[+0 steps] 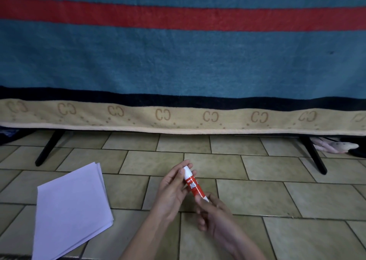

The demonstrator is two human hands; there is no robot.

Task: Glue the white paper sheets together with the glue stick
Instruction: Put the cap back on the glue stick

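Lower centre: we are holding the glue stick, left hand pinching its cap end, right hand wrapped around its base. Uncapping likely; white paper sheets waiting lower left.

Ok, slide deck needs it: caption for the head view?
Both hands hold a capped glue stick above tiled floor, white paper sheets lying alongside.

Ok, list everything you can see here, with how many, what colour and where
Paper sheets: a small stack, exact count unclear, white, on the floor at lower left.
Glue stick: one, red and white, held above the floor at centre.
Blanket: one, blue with a red stripe, dark band and beige border, hanging across the back.
Black legs: two, under the blanket, left and right.
Tiled floor: beige-green.
Pale fabric item: one, far right under the blanket.
Left hand: fingers at the cap end.
Right hand: holding the lower end.
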